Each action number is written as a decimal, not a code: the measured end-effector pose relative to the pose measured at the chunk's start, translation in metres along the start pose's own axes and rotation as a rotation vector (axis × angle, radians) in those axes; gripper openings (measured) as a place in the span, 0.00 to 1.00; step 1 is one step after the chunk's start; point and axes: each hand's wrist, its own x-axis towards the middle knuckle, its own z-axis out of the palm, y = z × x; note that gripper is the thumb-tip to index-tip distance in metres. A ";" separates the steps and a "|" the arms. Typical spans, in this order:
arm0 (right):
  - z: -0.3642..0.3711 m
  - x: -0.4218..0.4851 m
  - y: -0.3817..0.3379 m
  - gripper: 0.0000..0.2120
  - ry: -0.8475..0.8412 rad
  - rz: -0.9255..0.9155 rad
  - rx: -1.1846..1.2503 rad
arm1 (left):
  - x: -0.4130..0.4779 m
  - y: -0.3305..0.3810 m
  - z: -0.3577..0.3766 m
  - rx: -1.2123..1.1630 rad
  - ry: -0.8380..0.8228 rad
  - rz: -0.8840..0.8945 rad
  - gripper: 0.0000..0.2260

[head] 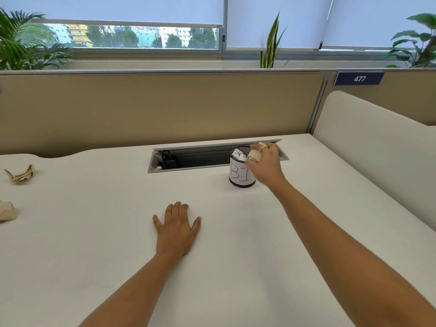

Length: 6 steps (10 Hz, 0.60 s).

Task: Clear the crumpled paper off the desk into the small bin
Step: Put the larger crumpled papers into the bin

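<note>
A small black mesh bin with a white paper label stands on the white desk, just in front of the cable tray. White crumpled paper lies inside it. My right hand hovers at the bin's right rim and grips a beige crumpled paper ball over the opening. My left hand rests flat on the desk, fingers spread, holding nothing. Two more pieces lie at the far left: an unfolded beige crumple and a beige ball cut by the frame edge.
An open cable tray with a black plug is sunk into the desk behind the bin. A tan partition runs along the back, and a white side panel bounds the desk on the right.
</note>
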 end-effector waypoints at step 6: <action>0.033 0.042 0.025 0.23 -0.034 -0.215 -0.464 | 0.003 -0.002 0.007 -0.012 0.046 -0.012 0.23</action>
